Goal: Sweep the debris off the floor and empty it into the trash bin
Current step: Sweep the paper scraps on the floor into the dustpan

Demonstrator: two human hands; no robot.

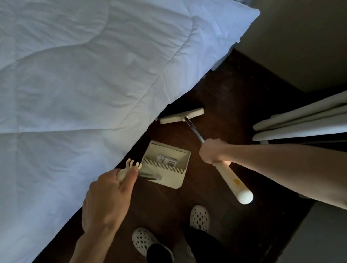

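Observation:
My left hand (108, 198) grips the cream handle of a dustpan (169, 166), whose tray sits low over the dark wooden floor (232, 102) beside the bed. My right hand (213, 151) is closed around the cream broom handle (235, 183). The broom's flat head (179, 116) rests on the floor just at the edge of the duvet, beyond the dustpan. The floor is too dark to make out any debris. No trash bin shows.
A bed with a white duvet (55, 82) fills the left and overhangs the floor. Pale curtains (319, 122) hang at the right, with a wall (311, 25) behind. My two feet in white perforated clogs (144, 238) stand on the narrow floor strip.

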